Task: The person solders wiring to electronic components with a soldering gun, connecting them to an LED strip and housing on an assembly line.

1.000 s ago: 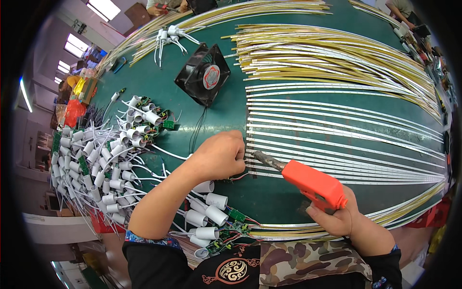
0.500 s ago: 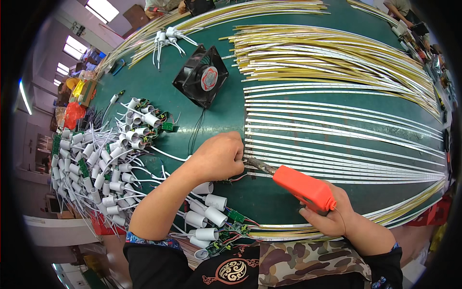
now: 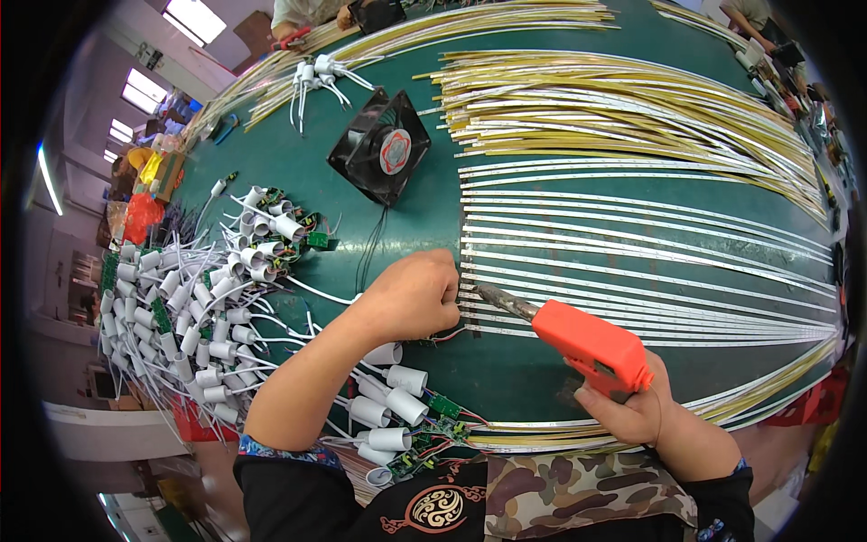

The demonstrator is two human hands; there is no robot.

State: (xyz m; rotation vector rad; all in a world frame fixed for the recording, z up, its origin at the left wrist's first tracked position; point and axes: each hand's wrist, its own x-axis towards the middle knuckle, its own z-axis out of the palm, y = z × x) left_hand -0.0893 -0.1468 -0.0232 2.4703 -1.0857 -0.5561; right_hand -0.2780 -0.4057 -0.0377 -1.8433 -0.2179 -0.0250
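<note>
Red plastic soldering gun (image 3: 591, 348): boxy bright housing, dark, worn-looking metal barrel (image 3: 506, 303) angled up and left; the tip hangs at the near ends of the strips, contact impossible to tell.
Right hand (image 3: 637, 406): fingers wrapped around the soldering gun at its rear, thumb along the underside.
Left hand (image 3: 411, 294): fingers curled inward just left of the barrel's tip; their ends are hidden, so whether they grip anything cannot be told.
White LED strips (image 3: 632, 237): slim, flat and spread in a fan across the green tabletop (image 3: 524, 375), their left ends roughly in line, their right ends drawn together.
Strip markings: small dark dots and marks run along the white faces, too fine to read.
Black cooling fan (image 3: 379, 149): tilted on the tabletop beyond the left hand, its round hub label (image 3: 396, 152) red and silver, lettering too small to read.
White cylindrical lamp bases (image 3: 388, 439): heaped at left with white wires and green circuit boards (image 3: 444, 406), some lying near the left forearm.
Yellow-and-white strip bundle (image 3: 614, 99): piled beyond the spread strips.
Black shirt (image 3: 312, 492): a round, swirling emblem (image 3: 440, 508) on the front, beside camouflage cloth (image 3: 578, 492).
</note>
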